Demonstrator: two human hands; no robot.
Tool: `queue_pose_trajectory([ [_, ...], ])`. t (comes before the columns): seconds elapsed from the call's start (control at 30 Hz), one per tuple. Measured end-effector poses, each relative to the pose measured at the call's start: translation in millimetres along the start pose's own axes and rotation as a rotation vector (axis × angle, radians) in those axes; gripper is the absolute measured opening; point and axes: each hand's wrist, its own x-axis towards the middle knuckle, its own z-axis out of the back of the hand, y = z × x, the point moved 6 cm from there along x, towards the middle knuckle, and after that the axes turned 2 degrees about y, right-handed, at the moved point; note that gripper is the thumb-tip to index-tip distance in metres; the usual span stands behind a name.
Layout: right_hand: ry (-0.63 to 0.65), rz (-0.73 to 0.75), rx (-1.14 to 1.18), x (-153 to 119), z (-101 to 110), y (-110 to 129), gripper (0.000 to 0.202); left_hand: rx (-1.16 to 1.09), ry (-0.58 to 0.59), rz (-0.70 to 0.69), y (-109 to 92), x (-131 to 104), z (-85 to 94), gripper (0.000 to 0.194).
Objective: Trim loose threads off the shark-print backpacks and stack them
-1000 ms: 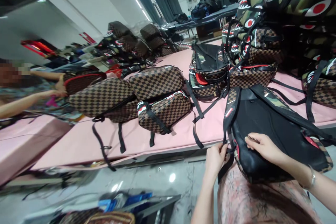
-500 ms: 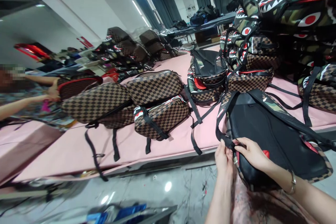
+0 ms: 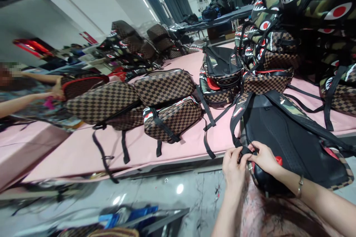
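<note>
Head view: the left hand (image 3: 233, 161) is nearly closed, its fingertips pinching a black strap (image 3: 245, 150); the right hand (image 3: 263, 158), fingers likewise drawn together, pinches at that strap just beside it; finer detail between the fingertips is too small to tell; the strap belongs to a backpack (image 3: 274, 133), which lies black back panel up at the near edge of the pink surface (image 3: 186, 150); checkered bags (image 3: 172, 121) rest to its left.
</note>
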Motion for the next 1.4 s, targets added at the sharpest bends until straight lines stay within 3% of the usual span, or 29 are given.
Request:
queue_pose_trajectory([
  [0.2, -0.006, -0.006, -0.016, -3.5, -1.6, 1.4, 0.015, 0.125, 0.268, 0.118, -1.1, 8.7, -11.3, 0.018],
  [0.27, -0.002, 0.002, -0.013, -3.9, -2.3, 2.4, 0.015, -0.013, 0.241, 0.200, 1.8, 12.0, -10.9, 0.017],
  [0.4, 0.008, 0.007, 0.009, -3.4, -0.8, 4.6, 0.018, -0.529, 0.101, 0.482, 18.3, 13.3, -17.7, 0.021],
  [0.63, 0.033, 0.016, 0.139, -4.2, 3.3, 3.4, 0.030, -0.948, 0.210, 0.678, 19.4, 1.7, -39.9, 0.043],
  [0.87, 0.100, 0.045, 0.197, -0.7, -2.7, -4.1, 0.016, -1.289, 0.161, 0.859, 20.4, -5.3, -42.3, 0.036],
  [1.0, 0.120, 0.043, 0.219, -0.9, -0.7, -1.4, 0.014, -1.205, 0.201, 0.768, 20.3, -2.0, -36.8, 0.033],
  [1.1, 0.108, 0.027, 0.183, -1.6, 0.1, -0.5, 0.016, -0.912, 0.205, 0.583, 21.3, 2.9, -24.6, 0.020],
  [1.2, 0.083, 0.024, 0.147, -2.5, -1.6, -1.0, 0.020, -0.384, 0.028, 0.256, 14.3, 8.6, -4.6, 0.008],
  [1.27, 0.081, 0.051, 0.126, -3.6, -3.6, -0.1, 0.019, -0.151, -0.099, 0.076, 3.6, 7.5, 1.6, 0.011],
  [1.33, 0.088, 0.096, 0.117, -5.2, -4.2, 2.0, 0.021, -0.097, -0.084, -0.027, -5.7, 6.0, -2.6, 0.014],
  [1.4, 0.075, 0.121, 0.135, -6.5, -1.8, 3.6, 0.026, -0.226, 0.032, -0.042, -9.1, 6.0, -9.3, 0.012],
])
